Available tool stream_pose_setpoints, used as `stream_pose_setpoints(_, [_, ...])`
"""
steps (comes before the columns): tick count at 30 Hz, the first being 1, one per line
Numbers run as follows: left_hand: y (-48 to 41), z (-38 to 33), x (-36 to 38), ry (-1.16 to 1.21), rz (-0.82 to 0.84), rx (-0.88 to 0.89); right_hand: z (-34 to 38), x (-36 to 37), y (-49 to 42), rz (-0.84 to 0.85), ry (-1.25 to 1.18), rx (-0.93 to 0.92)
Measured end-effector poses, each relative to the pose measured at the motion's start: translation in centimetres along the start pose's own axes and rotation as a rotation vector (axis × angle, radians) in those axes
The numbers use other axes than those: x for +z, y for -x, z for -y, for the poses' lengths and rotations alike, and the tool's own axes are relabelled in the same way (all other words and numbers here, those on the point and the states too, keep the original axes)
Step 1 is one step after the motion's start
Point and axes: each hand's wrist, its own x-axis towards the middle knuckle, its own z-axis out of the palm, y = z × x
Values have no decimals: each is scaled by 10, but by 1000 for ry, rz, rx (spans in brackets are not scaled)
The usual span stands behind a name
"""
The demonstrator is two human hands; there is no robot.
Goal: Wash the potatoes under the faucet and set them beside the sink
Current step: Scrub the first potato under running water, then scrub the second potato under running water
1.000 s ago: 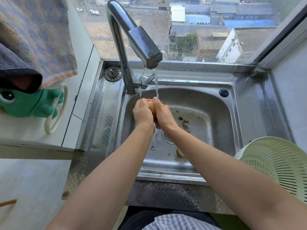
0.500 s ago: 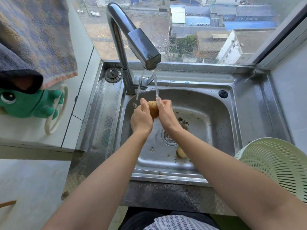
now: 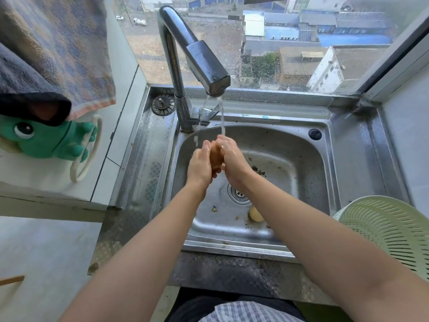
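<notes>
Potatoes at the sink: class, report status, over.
Left hand and right hand both grip one potato under running faucet. Second potato lies in sink. Nothing in the way.

bright window daylight; wide-angle edge distortion

Legible text, labels, brands, numbers: none. One small blue mark (image 3: 265, 117) on the rear ledge of the sink (image 3: 325, 163), too small to read.
</notes>
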Motion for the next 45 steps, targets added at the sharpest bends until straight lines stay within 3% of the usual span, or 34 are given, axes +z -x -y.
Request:
stream_pose_setpoints(6, [13, 12, 4, -75, 224, 11, -11, -24, -1, -117, 106, 139])
stream_pose_setpoints(12, [25, 30, -33, -408, -73, 14, -8, 18, 4, 92, 252, 260])
stream_pose_setpoints(18, [43, 54, -92, -584, -467, -79, -38, 47, 10, 144, 284, 312])
stream_pose_setpoints(26, [48, 92, -130, -770, -557, -188, -54, 57, 8, 129, 262, 326])
stream_pose_setpoints(29, [48, 86, -123, -983, -583, -110, -56, 52, 6, 90, 236, 330])
stream_pose_setpoints(32, [47, 76, -106, -1074, -629, 194, -58, 35, 6, 56, 248, 317])
stream_pose_setpoints(33, [45, 73, -97, -1056, -593, 298, -59, 26, 6, 45, 273, 310])
stream_pose_setpoints(35, [38, 70, -78, -928, -372, 380, -66, 2, 3, 14, 362, 306])
stream_pose_setpoints(39, [8, 84, -34, -801, 6, 124, -92, -57, -7, -33, 742, 364])
stream_pose_setpoints(42, [-17, 101, -10, -717, 99, -51, -119, -96, -16, 24, 1176, 412])
stream_pose_setpoints(45, [-39, 115, 3, -691, 133, -111, -142, -112, -20, 125, 1449, 474])
